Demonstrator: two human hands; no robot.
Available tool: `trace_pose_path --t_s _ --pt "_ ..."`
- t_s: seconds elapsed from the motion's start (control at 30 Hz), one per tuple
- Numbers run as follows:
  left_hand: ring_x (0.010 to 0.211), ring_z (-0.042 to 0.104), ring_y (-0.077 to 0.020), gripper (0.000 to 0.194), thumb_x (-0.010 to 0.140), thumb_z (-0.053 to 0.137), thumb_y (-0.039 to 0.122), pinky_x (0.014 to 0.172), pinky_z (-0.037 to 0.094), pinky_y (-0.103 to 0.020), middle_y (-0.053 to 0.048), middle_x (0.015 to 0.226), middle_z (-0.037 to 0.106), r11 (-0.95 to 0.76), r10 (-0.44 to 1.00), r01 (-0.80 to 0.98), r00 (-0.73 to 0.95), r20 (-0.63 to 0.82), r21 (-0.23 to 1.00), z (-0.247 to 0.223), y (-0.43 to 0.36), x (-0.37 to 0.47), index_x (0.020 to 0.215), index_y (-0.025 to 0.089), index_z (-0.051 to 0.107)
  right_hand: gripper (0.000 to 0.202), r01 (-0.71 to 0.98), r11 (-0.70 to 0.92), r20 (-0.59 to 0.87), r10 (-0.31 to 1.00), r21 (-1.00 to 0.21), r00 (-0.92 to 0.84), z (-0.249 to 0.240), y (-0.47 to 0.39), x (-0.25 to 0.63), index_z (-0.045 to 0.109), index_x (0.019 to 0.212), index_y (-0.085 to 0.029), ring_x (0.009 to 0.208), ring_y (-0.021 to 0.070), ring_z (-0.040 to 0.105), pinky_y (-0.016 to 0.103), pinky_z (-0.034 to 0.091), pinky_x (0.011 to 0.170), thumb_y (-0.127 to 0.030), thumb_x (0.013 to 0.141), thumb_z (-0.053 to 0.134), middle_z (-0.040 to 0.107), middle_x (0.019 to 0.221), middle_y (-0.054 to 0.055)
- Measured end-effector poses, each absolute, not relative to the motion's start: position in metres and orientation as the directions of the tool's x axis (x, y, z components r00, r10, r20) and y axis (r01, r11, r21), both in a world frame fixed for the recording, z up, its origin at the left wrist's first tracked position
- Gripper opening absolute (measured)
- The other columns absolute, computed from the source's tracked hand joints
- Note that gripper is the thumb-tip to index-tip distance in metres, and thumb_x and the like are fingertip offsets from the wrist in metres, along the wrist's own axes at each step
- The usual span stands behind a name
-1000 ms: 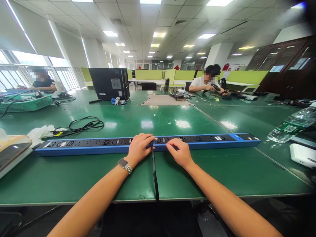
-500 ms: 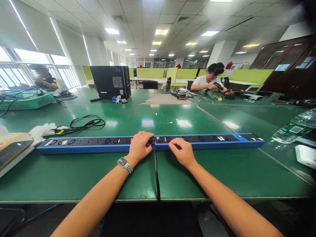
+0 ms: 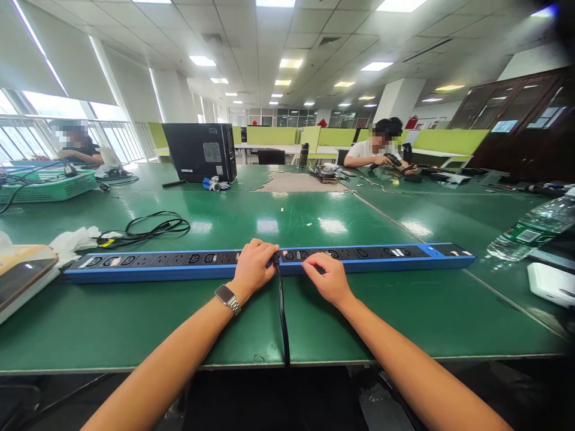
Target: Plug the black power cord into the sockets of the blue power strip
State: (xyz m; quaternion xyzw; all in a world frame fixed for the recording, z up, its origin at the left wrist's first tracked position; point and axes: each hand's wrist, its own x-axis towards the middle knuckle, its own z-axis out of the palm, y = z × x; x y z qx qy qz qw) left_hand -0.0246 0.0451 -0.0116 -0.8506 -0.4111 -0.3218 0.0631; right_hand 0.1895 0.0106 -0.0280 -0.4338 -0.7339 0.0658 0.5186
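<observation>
Fingers (image 3: 259, 246) close round a plug (image 3: 276, 260) at the strip (image 3: 157, 273)

Our left hand (image 3: 253, 268) grasps the black plug near the middle of the strip, thumb on the near side and the other fingers bent over the top. We cannot tell how far the plug sits in its socket, since our hand covers part of it. From it a thick black cable (image 3: 282, 317) runs towards us and over the near edge of the green surface (image 3: 404, 323).

Our right hand (image 3: 331, 280) is just right of the cable, at the strip's near edge. Its fingers curl inwards, thumb tip close to forefinger; we cannot tell whether they pinch anything.

The strip, blue-sided with a black socketed face, lies lengthwise across the surface in front of us. We wear a watch (image 3: 227, 297) on our left wrist. Beyond the strip's left part lies a black coil (image 3: 155, 226) of thin cable with a yellow tag. Near its left end we see a phone (image 3: 27, 278); past its right end, a tilted bottle (image 3: 530, 232) and a white box (image 3: 548, 284). Farther back stand a PC (image 3: 191, 152) and a green basket (image 3: 74, 188). A co-worker (image 3: 360, 151) at far right holds something dark; another (image 3: 85, 154) sits at far left.
</observation>
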Motion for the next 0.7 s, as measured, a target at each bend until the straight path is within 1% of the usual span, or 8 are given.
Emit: trace_pose_path --t_s 0.1,0.2,0.3,0.37,0.5,0.7 --pt "0.102 0.056 -0.0250 0.034 0.081 0.060 0.016 0.082 0.047 -0.039 -0.006 0.113 0.071 -0.664 0.656 0.729 0.462 0.596 0.166 -0.0143 0.0461 -0.0252 0.115 0.021 0.063 0.021 0.575 0.611 0.699 0.709 -0.543 -0.093 -0.0278 0.0107 0.1897 0.063 0.067 -0.021 0.067 0.0163 0.059 0.031 0.046 0.066 -0.028 0.086 0.057 0.067 0.068 0.002" --pt "0.106 0.056 -0.0244 0.034 0.084 0.058 0.019 0.086 0.047 -0.039 -0.006 0.118 0.068 -0.658 0.650 0.735 0.448 0.614 0.161 -0.0179 0.0450 -0.0257 0.118 0.022 0.061 0.022 0.577 0.611 0.698 0.710 -0.542 -0.095 -0.0273 0.0109 0.1903 0.063 0.067 -0.022 0.067 0.0164 0.060 0.030 0.046 0.065 -0.029 0.086 0.057 0.067 0.069 0.002" --pt "0.106 0.056 -0.0254 0.038 0.085 0.058 0.023 0.088 0.046 -0.041 -0.007 0.115 0.068 -0.627 0.672 0.758 0.412 0.615 0.178 -0.0191 0.0427 -0.0263 0.123 0.021 0.059 0.022 0.575 0.609 0.696 0.712 -0.546 -0.094 -0.0270 0.0109 0.1909 0.063 0.067 -0.021 0.068 0.0165 0.060 0.030 0.046 0.065 -0.029 0.086 0.057 0.067 0.070 0.002" --pt "0.105 0.056 -0.0257 0.041 0.085 0.058 0.024 0.088 0.046 -0.041 -0.007 0.110 0.069 -0.606 0.698 0.766 0.384 0.604 0.214 -0.0185 0.0417 -0.0266 0.126 0.020 0.057 0.021 0.571 0.611 0.695 0.712 -0.548 -0.096 -0.0269 0.0109 0.1912 0.063 0.067 -0.021 0.067 0.0164 0.060 0.030 0.046 0.065 -0.028 0.086 0.057 0.067 0.069 0.002" --pt "0.103 0.058 -0.0239 0.041 0.084 0.058 0.020 0.087 0.047 -0.039 -0.006 0.105 0.070 -0.592 0.728 0.754 0.348 0.591 0.285 -0.0175 0.0415 -0.0277 0.124 0.022 0.059 0.022 0.565 0.609 0.690 0.718 -0.557 -0.094 -0.0267 0.0106 0.1918 0.063 0.067 -0.022 0.067 0.0163 0.060 0.030 0.047 0.065 -0.029 0.086 0.057 0.067 0.069 0.002" --pt "0.103 0.058 -0.0222 0.037 0.086 0.054 0.016 0.090 0.047 -0.039 -0.003 0.110 0.072 -0.653 0.686 0.701 0.386 0.617 0.288 -0.0201 0.0431 -0.0298 0.120 0.026 0.064 0.022 0.558 0.611 0.689 0.719 -0.562 -0.092 -0.0262 0.0105 0.1920 0.063 0.067 -0.022 0.068 0.0167 0.060 0.030 0.047 0.065 -0.029 0.087 0.057 0.068 0.070 0.002"
